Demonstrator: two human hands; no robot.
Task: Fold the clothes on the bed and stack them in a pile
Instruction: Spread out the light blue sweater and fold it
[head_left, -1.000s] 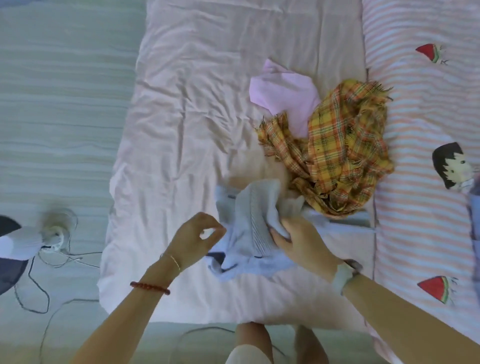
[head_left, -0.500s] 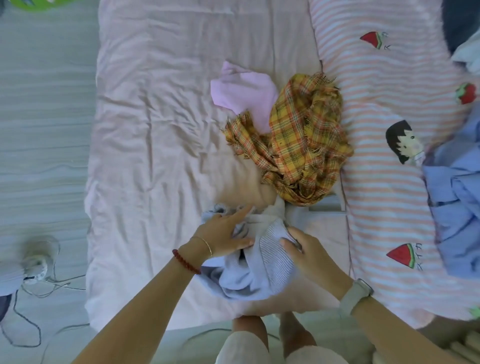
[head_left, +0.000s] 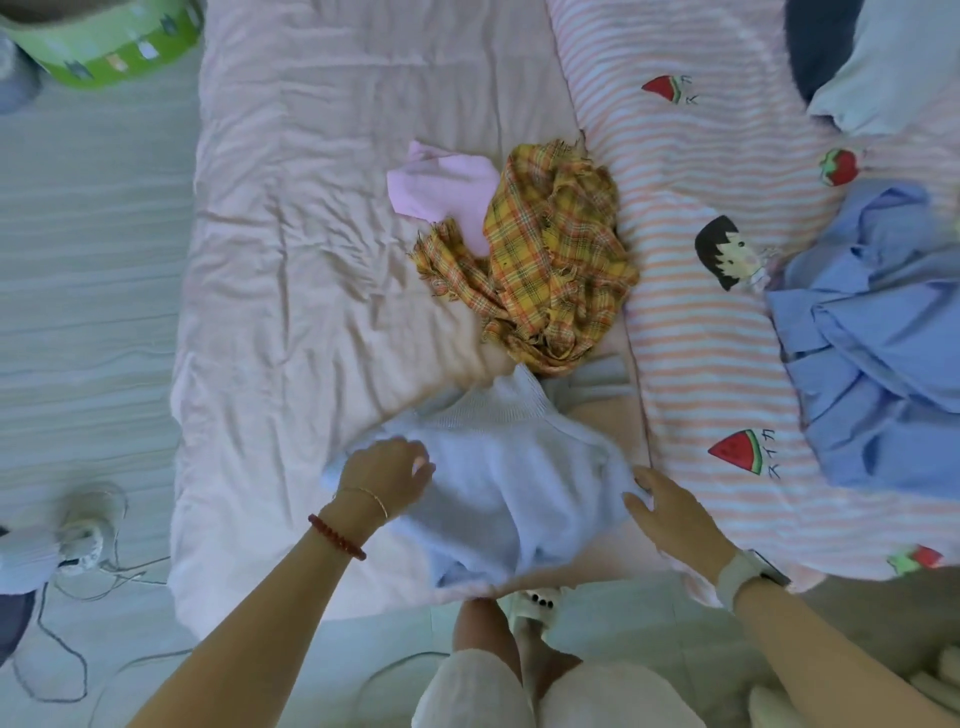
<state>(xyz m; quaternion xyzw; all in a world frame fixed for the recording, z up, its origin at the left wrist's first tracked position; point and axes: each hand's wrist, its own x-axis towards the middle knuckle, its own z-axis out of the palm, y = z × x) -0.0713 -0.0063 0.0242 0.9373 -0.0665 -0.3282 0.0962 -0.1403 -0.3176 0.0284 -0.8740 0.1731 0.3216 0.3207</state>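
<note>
The pale blue sweater (head_left: 498, 483) lies at the near edge of the bed (head_left: 291, 270), ribbed hem toward the far side, its length running away from me. My left hand (head_left: 387, 475) grasps its left side with curled fingers; my right hand (head_left: 670, 514) rests released on its right edge. Both sit equally near for folding across.
</note>
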